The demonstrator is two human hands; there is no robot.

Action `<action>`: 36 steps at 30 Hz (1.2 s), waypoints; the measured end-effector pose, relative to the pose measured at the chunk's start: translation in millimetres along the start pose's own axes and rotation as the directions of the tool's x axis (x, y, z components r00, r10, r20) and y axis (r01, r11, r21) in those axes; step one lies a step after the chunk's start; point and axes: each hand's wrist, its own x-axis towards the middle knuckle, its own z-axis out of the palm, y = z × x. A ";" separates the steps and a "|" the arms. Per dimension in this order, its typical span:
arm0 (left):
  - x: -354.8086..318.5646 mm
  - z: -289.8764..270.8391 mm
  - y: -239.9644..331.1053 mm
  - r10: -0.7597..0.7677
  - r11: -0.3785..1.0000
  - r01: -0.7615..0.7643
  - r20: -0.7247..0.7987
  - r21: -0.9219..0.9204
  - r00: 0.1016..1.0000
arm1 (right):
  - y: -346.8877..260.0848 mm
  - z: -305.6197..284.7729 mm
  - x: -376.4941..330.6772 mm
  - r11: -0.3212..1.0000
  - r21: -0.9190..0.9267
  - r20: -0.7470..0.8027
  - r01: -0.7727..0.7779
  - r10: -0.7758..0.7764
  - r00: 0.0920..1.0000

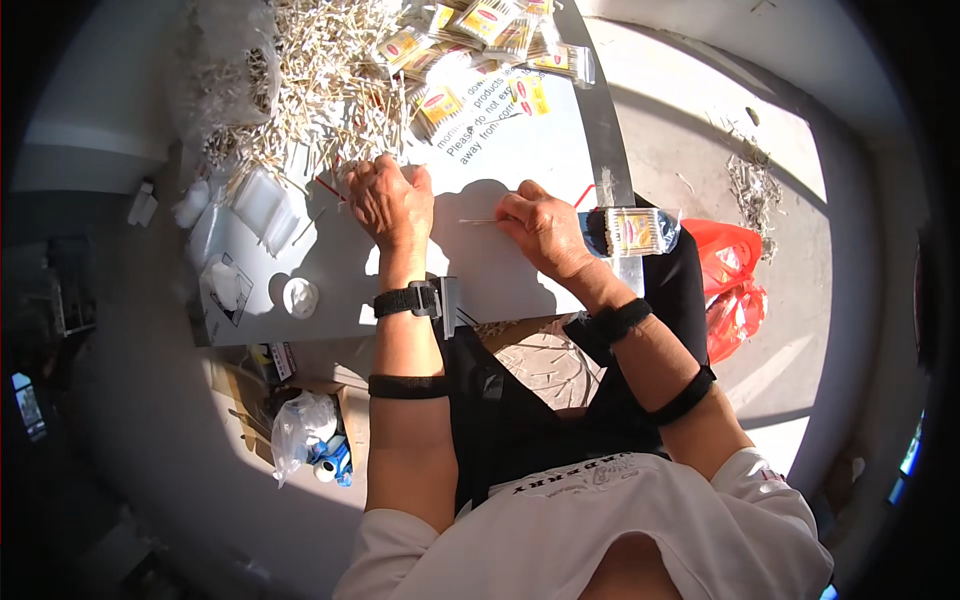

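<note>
A large heap of loose cotton swabs covers the far left of the table. At its near edge is my left hand, its fingers curled downward with the tips hidden, so what they hold cannot be made out. To its right my right hand pinches a thin cotton swab that sticks out leftward over the tabletop. Several clear packs of swabs with yellow labels lie at the far side. One filled swab pack rests at the right table edge, just beyond my right hand.
Clear plastic sleeves and a small round white lid-like piece lie on the left of the white table. Red plastic bags sit on the floor at right. Below left stands a cardboard box; loose swabs are scattered on the floor.
</note>
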 end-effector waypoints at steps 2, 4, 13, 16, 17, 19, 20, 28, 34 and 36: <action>14.3 4.6 -7.3 0.003 1.000 -0.004 0.095 0.008 0.995 | 0.3 2.4 -3.3 0.998 0.060 -0.021 0.022 -0.021 1.000; 19.3 4.5 -15.9 0.008 1.000 -0.011 0.200 0.011 0.980 | 1.9 0.5 -6.2 0.993 0.112 -0.024 0.039 -0.036 0.999; -9.9 -16.4 -4.8 0.236 0.935 -0.132 0.300 -0.328 0.924 | 14.5 -1.4 -10.9 0.972 0.227 -0.036 0.057 -0.050 0.998; -7.1 -14.8 -4.5 0.112 0.969 -0.068 0.174 -0.238 0.978 | 13.1 -2.2 -12.0 0.964 0.262 -0.024 0.044 -0.039 0.999; -7.6 -12.5 -3.2 0.193 0.964 -0.147 0.201 -0.221 0.961 | 12.0 -2.8 -12.7 0.953 0.300 -0.019 0.027 -0.022 1.000; -6.6 -14.7 3.4 0.347 0.919 -0.253 0.316 -0.303 0.883 | 10.2 -4.8 -14.2 0.943 0.333 -0.030 0.009 0.001 1.000; -11.5 -13.3 7.0 0.403 0.896 -0.318 0.270 -0.310 0.874 | 8.8 -4.6 -14.8 0.932 0.362 -0.038 -0.013 0.029 0.999; 25.7 1.1 -6.3 0.059 0.962 -0.002 0.200 -0.274 0.978 | 10.4 -1.3 -19.1 0.962 0.255 -0.135 0.092 -0.059 0.989; 55.5 21.2 -22.3 0.023 0.995 0.007 0.293 -0.102 0.956 | 10.9 5.1 -18.6 0.914 0.398 -0.254 0.077 0.029 0.967; 56.9 23.3 -23.3 -0.065 0.974 0.150 0.421 -0.171 0.905 | 18.1 7.0 -19.6 0.918 0.381 -0.292 0.107 0.010 0.956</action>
